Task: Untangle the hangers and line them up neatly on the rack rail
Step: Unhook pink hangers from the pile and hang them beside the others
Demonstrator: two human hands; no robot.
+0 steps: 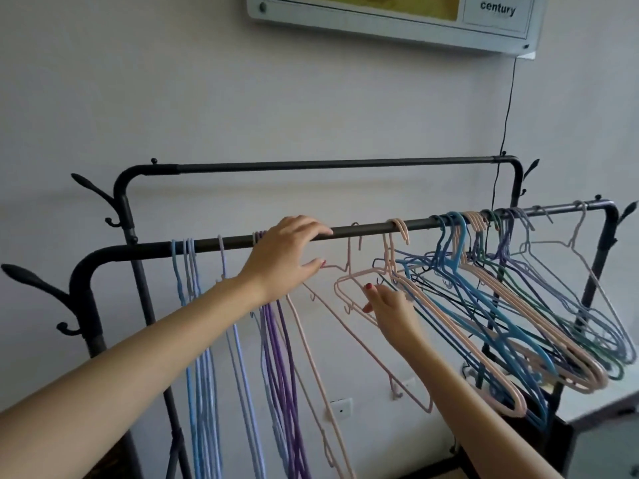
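A dark rack rail point(366, 228) runs across the view. On its left part blue hangers point(193, 340), lilac hangers point(238, 340) and purple hangers point(280, 357) hang straight down in groups. On the right a tangled bunch of pink, blue, green and purple hangers point(518, 323) leans sideways. My left hand point(287, 254) lies over the rail, fingers spread, thumb below touching a thin pink wire hanger point(347, 257). My right hand point(390, 305) pinches the shoulder of a pink hanger point(349, 276) at the bunch's left edge.
A second, higher rail point(328, 164) runs behind. Black coat hooks point(31, 278) stick out at the rack's left end. A wall unit point(397, 22) hangs above, with a black cable point(506, 108) dropping behind the rack. A pale cabinet point(594, 409) stands at the lower right.
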